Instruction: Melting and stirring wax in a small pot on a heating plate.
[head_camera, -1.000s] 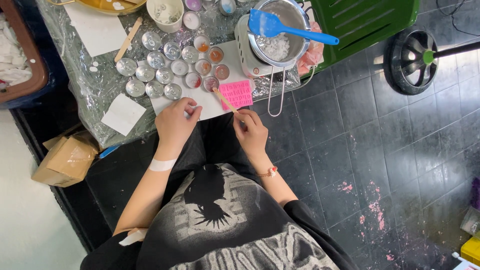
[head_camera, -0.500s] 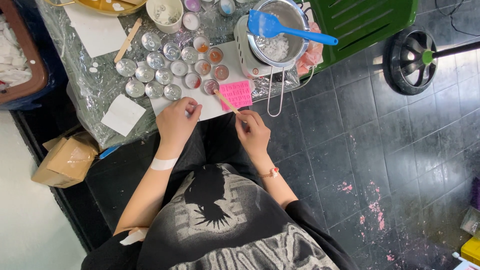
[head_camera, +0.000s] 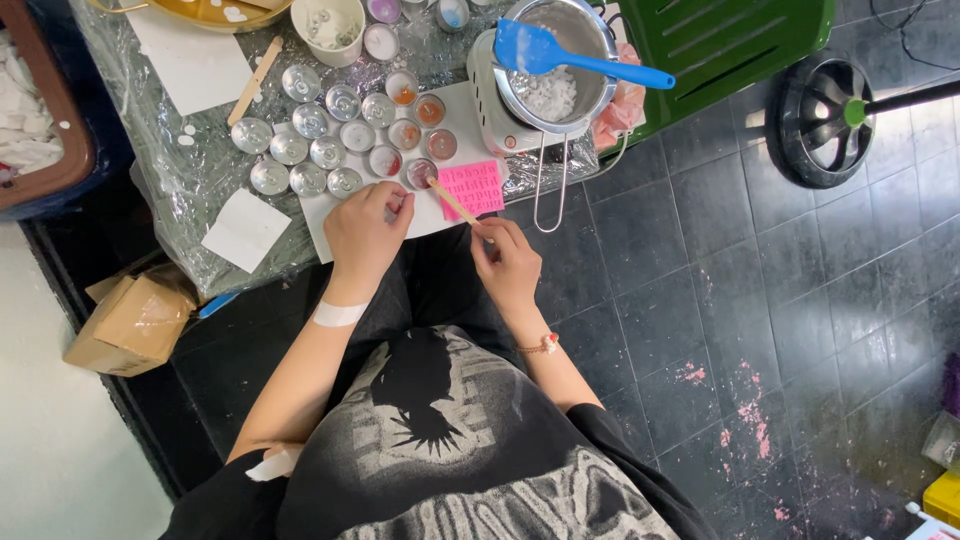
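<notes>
My right hand (head_camera: 507, 261) grips a thin wooden stick (head_camera: 452, 201) whose far tip rests in a small round tealight cup (head_camera: 421, 172) with reddish fill. My left hand (head_camera: 365, 236) lies on the white paper sheet (head_camera: 420, 214) just left of that cup, fingers curled near it, with nothing visibly held. A pink silicone mould (head_camera: 472, 187) lies right of the cup. Several more tealight cups (head_camera: 330, 151), some empty and silver, some with orange or red fill, stand in rows behind.
A small white burner carries a steel pot (head_camera: 556, 62) of white wax flakes with a blue spatula (head_camera: 580, 58) across it. A second wooden stick (head_camera: 255, 79) lies at the back left. A cardboard box (head_camera: 133, 320), green crate (head_camera: 730, 40) and wheel (head_camera: 823, 107) stand on the dark tiled floor.
My left hand has slid right and a little forward toward the cup with the stick in it. The right hand and stick have barely moved.
</notes>
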